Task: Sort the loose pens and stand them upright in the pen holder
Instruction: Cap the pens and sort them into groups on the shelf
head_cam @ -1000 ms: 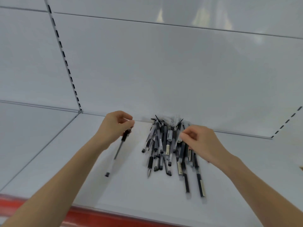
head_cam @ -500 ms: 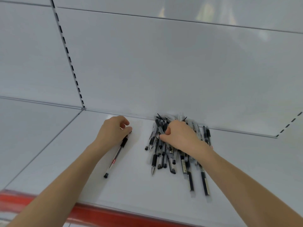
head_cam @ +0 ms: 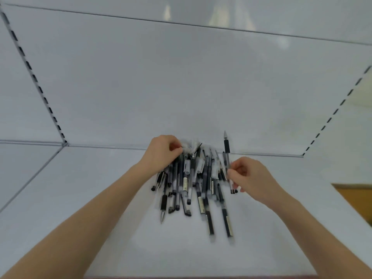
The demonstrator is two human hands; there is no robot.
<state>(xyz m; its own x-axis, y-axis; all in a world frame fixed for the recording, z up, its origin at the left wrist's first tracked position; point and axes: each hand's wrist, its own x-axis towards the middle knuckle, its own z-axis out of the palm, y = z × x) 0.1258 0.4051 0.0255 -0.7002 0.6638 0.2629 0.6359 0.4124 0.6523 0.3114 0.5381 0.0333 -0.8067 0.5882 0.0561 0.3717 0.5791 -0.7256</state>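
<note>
Pen pile point(head_cam: 187, 186) poss. scattered by left grip point(head_cam: 163, 152) (hold unclear); lone pen point(head_cam: 227, 150), pinched by right grip point(head_cam: 249, 176), may be dropped.

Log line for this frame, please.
left hand: curled at pen pile far end, grip unclear | right hand: pinches single pen, tip up | pen holder: not in view

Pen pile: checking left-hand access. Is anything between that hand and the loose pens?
Nothing visible: the left hand touches the far end of the pile of black-and-clear plastic pens on the white shelf.
</note>
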